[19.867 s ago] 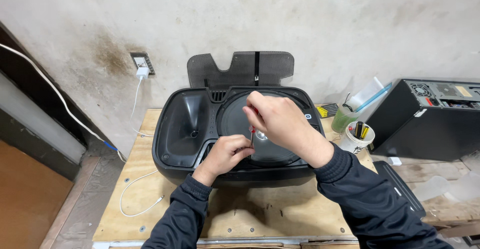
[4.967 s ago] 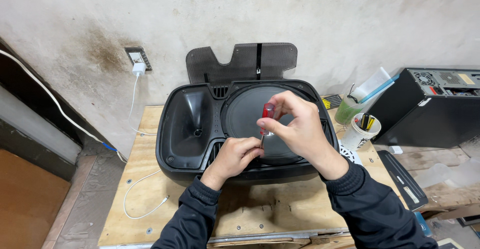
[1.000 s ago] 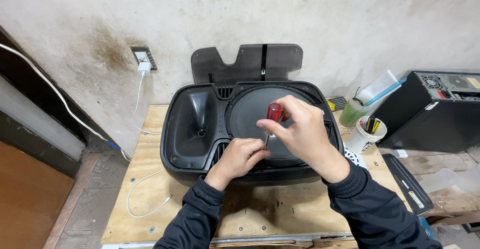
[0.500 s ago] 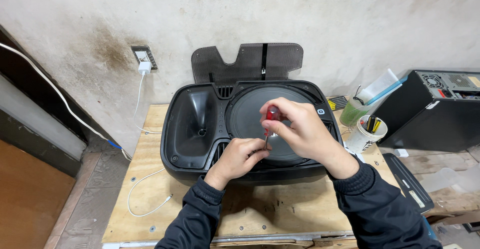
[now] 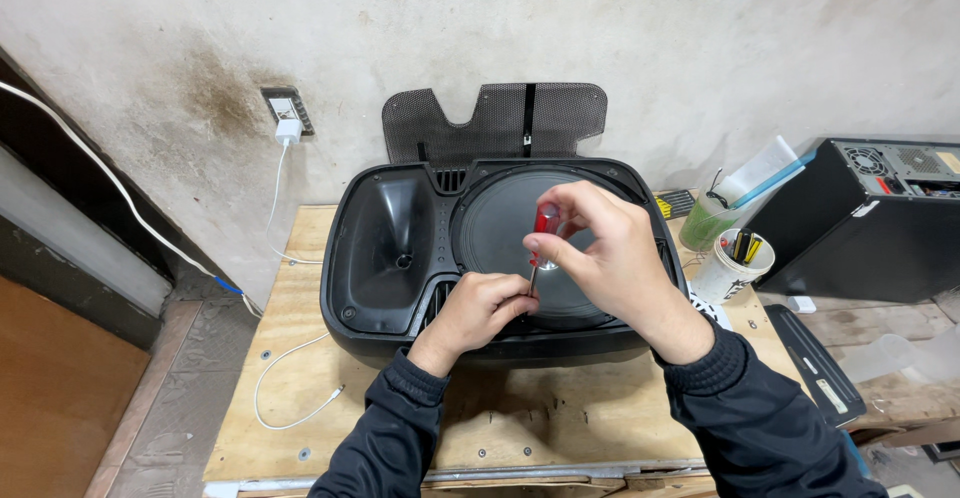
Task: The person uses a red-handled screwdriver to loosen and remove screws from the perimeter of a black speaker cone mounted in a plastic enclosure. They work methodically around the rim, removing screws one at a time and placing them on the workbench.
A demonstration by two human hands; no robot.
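Plywood bench (image 5: 300, 358) under speaker cabinet (image 5: 385, 258)

The speaker cabinet (image 5: 385, 258) is matt black plastic, its detached grille (image 5: 495, 123) perforated metal mesh. The screwdriver (image 5: 541, 243) has a glossy red plastic handle; the workbench (image 5: 300, 398) is rough plywood.

Two hands: the left hand (image 5: 478, 310) and the right hand (image 5: 600, 253). One red-handled screwdriver (image 5: 543, 230). One black speaker cabinet (image 5: 395, 248) with one woofer cone (image 5: 500, 223) and one horn opening (image 5: 385, 243). One mesh grille (image 5: 495, 123). One white cup (image 5: 725, 273) of pens. One computer tower (image 5: 860, 223). One wall charger (image 5: 288, 130)
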